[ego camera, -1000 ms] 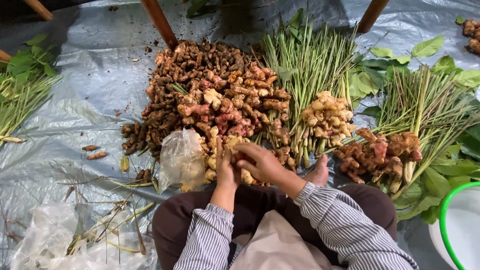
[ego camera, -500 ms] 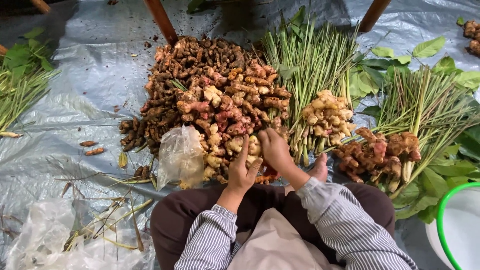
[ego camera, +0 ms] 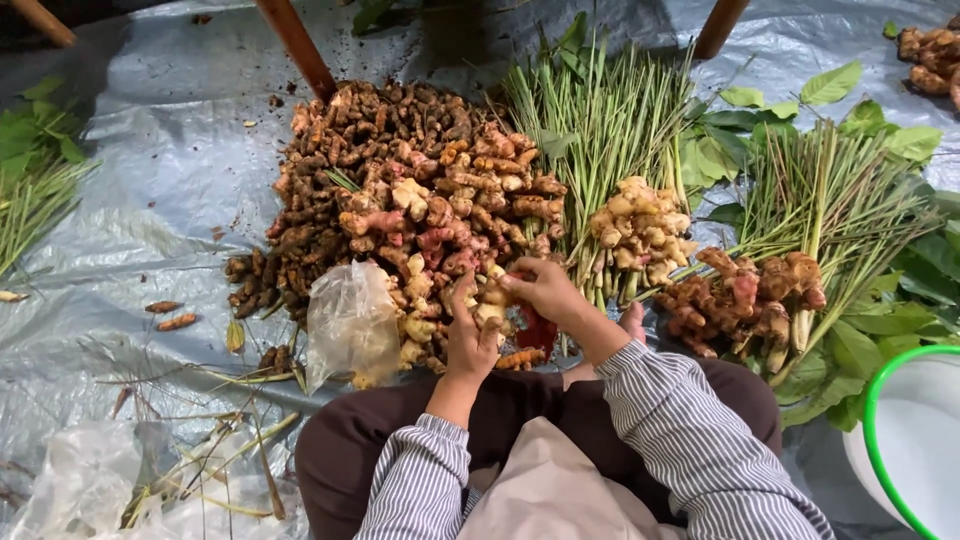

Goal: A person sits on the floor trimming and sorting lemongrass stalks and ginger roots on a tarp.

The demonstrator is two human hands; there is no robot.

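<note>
Looking down from the head cam: both hands meet at the near edge of the root pile [ego camera: 400, 200], w/ a pale ginger piece [ego camera: 490, 300] between them. Left hand [ego camera: 470, 340] is curled, fingers closed round the lower end of the piece, thumb side up. Right hand [ego camera: 545, 292] comes in from the right, fingers bent over the top of the same piece — so it's gripped from both sides, hands touching. Can't tell if the piece is lifted clear or resting on the pile. Something red [ego camera: 538, 330] shows just under the right hand; too hidden to say what.

Around them: clear plastic bag [ego camera: 350, 325] just left of the left hand, leaning on the pile. Pile is mixed — dark brown roots at left & back, pinkish and pale ones nearer the hands. Lemongrass bundle [ego camera: 610, 120] fans out behind, w/ a lighter ginger clump [ego camera: 640, 235] lying on it, just right of the right hand. Further right, a reddish root clump [ego camera: 745, 300] on a second stalk bundle [ego camera: 840, 200], green leaves [ego camera: 830, 85] about. White tub w/ green rim [ego camera: 915, 440] at lower right. All on a grey tarp [ego camera: 150, 150]. Striped sleeves [ego camera: 680, 430], dark trousers in the foreground.
</note>
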